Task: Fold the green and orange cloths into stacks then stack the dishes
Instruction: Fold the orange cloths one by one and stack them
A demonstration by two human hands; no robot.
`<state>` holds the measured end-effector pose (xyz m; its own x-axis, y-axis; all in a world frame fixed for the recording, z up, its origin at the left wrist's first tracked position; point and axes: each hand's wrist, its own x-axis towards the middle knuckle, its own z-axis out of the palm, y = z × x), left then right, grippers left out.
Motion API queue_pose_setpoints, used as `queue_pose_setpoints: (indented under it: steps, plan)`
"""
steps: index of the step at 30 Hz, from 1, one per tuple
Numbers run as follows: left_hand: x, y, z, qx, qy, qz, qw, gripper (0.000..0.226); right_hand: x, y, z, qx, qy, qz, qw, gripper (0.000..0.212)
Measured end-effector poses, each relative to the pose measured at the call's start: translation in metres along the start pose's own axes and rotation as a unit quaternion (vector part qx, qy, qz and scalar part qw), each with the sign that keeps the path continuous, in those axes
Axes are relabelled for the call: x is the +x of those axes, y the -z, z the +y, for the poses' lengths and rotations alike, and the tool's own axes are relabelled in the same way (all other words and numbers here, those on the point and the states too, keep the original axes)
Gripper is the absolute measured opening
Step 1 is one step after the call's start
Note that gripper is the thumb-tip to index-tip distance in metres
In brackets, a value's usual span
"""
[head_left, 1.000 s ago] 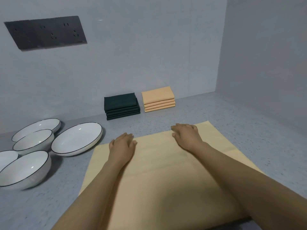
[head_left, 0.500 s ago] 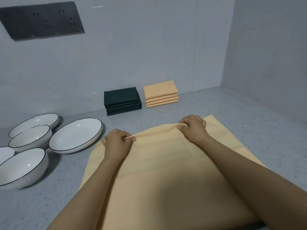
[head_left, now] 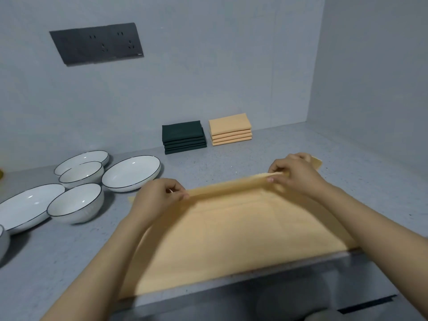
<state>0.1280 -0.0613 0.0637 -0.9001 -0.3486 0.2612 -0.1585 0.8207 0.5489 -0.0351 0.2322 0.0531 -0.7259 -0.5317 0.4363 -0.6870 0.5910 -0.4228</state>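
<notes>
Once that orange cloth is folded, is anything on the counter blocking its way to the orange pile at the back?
Nothing visible does. Both hands, left hand and right hand, pinch the orange cloth at its far edge. The counter between it and the orange stack shows bare; the green stack and the dishes sit off to the left.

We see a grey speckled countertop meeting a plain grey back wall and a grey side wall at the right. We note a dark socket panel, tilted in view, mounted on the back wall. A small yellow object sits at the left edge, too cropped to identify
</notes>
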Motion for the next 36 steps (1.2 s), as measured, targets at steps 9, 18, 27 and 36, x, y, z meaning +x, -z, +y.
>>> queue_pose_setpoints:
  steps: [9, 18, 27, 36]
  plan:
    - [-0.101, -0.011, -0.003, 0.011, -0.092, 0.013, 0.996, 0.018, -0.092, 0.007, -0.003, -0.033, -0.022, -0.015, 0.999, 0.024]
    - [-0.142, -0.033, -0.013, 0.058, -0.160, 0.055, 0.984, 0.031, -0.145, 0.001, -0.006, 0.026, -0.016, 0.006, 1.000, 0.008]
    - [-0.160, -0.040, -0.015, 0.061, -0.137, 0.059, 0.987, 0.034, -0.166, -0.005, -0.003, 0.040, 0.018, 0.058, 0.997, 0.013]
    - [-0.161, -0.041, -0.019, 0.036, -0.107, 0.049, 0.992, 0.042, -0.176, -0.009, -0.004, 0.053, 0.000, 0.040, 0.998, 0.009]
